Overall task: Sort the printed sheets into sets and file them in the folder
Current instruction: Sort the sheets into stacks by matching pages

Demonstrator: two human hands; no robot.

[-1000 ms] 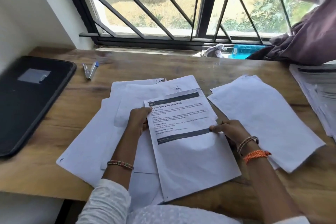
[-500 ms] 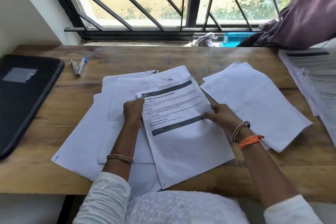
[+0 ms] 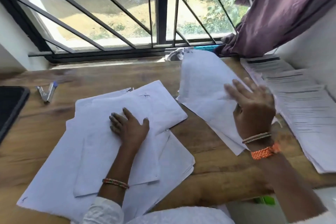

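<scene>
Mid-sort: left hand [image 3: 129, 127] flat, fingers relaxed, on near-left pile [image 3: 91, 151]; right hand [image 3: 252, 107] spread, released, over middle pile [image 3: 203, 92]; far-left folder [image 3: 11, 107] unfilled.

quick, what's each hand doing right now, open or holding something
Left hand: open, fingers spread flat on the middle pile of sheets.
Right hand: open, fingers straight over the right pile of sheets; blurred, so contact with it cannot be told.
</scene>
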